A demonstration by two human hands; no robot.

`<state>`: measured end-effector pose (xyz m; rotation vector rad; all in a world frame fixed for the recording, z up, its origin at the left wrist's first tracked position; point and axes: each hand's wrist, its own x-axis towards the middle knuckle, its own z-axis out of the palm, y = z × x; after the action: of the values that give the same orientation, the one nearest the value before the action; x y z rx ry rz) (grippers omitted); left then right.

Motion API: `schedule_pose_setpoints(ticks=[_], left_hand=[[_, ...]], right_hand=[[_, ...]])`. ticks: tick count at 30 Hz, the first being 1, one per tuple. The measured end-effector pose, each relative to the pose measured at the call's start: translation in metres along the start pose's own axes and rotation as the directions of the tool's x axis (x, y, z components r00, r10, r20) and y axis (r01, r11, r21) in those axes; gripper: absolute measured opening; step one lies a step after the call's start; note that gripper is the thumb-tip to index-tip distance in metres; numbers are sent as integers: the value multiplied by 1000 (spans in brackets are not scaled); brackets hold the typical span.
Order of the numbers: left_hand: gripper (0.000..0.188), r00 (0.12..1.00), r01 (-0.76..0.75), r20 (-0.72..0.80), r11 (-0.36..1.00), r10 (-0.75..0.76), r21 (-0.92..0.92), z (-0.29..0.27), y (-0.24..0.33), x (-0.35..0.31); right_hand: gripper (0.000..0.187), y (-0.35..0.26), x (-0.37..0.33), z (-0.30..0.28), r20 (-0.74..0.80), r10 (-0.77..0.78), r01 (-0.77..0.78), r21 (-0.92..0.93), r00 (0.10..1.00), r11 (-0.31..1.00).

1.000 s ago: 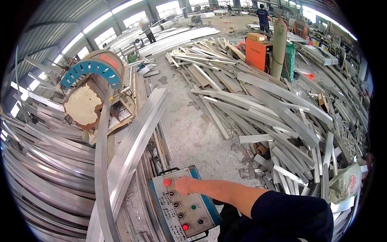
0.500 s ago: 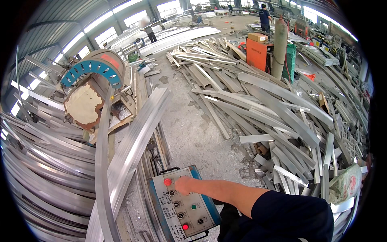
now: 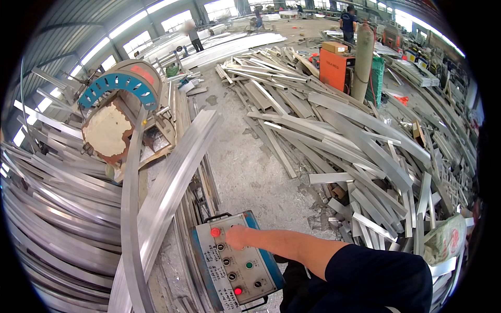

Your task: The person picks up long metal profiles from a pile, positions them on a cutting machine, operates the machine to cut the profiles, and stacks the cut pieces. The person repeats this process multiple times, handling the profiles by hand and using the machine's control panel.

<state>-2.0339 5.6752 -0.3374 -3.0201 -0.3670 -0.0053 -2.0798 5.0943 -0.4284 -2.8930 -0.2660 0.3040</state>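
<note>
My right hand (image 3: 238,238) rests on the upper part of a blue and grey control box (image 3: 249,287). Its fingers are curled in, and they cover whatever control lies beneath them. Just left of the hand is a red push button (image 3: 215,232). Black rotary knobs (image 3: 226,262), a green button (image 3: 249,265) and a second red button (image 3: 238,291) sit lower on the same panel. My right arm in a dark short sleeve reaches in from the lower right. My left hand is out of the picture.
A cutting machine with a blue slotted arc (image 3: 117,88) stands at left, a long metal bar (image 3: 130,208) reaching from it. Stacked metal profiles (image 3: 172,182) lie beside the box. Loose offcuts (image 3: 334,141) are heaped right, near a gas cylinder (image 3: 364,62). Two people stand farther back.
My right hand stays at the same spot on the panel. The view has shifted slightly. At the back right, the person in dark clothes has turned and moved a little.
</note>
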Motion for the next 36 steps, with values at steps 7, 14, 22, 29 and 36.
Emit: schedule_pose_setpoints(ticks=[7, 14, 22, 29, 36], left_hand=[[114, 996, -59, -57, 997, 62, 41, 7, -9, 2], [111, 996, -45, -77, 998, 48, 37, 1, -4, 2], [109, 989, -68, -137, 996, 61, -50, -4, 2, -6], [103, 991, -47, -126, 996, 36, -81, -4, 3, -2], [105, 988, -37, -152, 996, 24, -87, -9, 9, -7]], right_hand=[[18, -2, 1, -3, 22, -1, 1, 12, 1000, 1000], [20, -2, 5, -6, 94, 16, -20, 38, 995, 999], [18, 0, 5, 1, 30, 25, -26, 42, 999, 999], [15, 1, 3, 0, 19, -1, 1, 8, 1000, 1000], [15, 3, 5, 7, -16, -24, 24, -6, 1000, 1000]])
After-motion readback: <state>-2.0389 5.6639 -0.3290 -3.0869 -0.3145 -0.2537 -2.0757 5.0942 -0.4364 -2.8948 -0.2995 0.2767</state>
